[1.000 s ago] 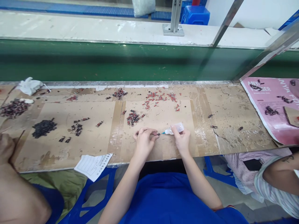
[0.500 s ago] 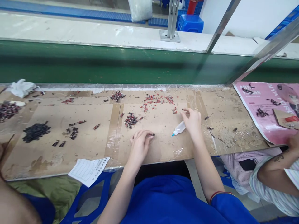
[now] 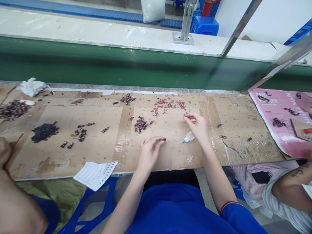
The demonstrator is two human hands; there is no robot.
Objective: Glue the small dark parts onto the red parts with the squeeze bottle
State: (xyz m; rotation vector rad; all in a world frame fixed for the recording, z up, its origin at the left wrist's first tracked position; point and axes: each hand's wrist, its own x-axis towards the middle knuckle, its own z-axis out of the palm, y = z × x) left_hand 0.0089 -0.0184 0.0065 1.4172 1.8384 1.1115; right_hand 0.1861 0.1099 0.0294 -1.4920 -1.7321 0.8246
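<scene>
My left hand (image 3: 149, 150) is closed in a pinch on a small dark piece (image 3: 164, 139), held just over the cardboard. My right hand (image 3: 198, 127) has its fingertips pinched at a small red piece (image 3: 185, 114), on the near side of the scattered red pieces (image 3: 168, 104). Partly under that hand lies a clear squeeze bottle (image 3: 189, 136) with a blue tip pointing left. Beyond my left hand sits a pile of black-and-red assembled pieces (image 3: 140, 124). The fingers hide most of what each hand grips.
To the left are a black pile (image 3: 45, 132), loose dark pieces (image 3: 82, 134) and a paper slip (image 3: 96, 175) over the table edge. A co-worker's arm (image 3: 19, 195) is at left, another's arm (image 3: 290, 177) at right beside a pink poster (image 3: 270, 120). A green panel (image 3: 117, 66) runs behind.
My right hand has moved left and slightly nearer, to the red piece, and now covers more of the bottle. The left hand keeps its pinch. The whole view has shifted a little.
</scene>
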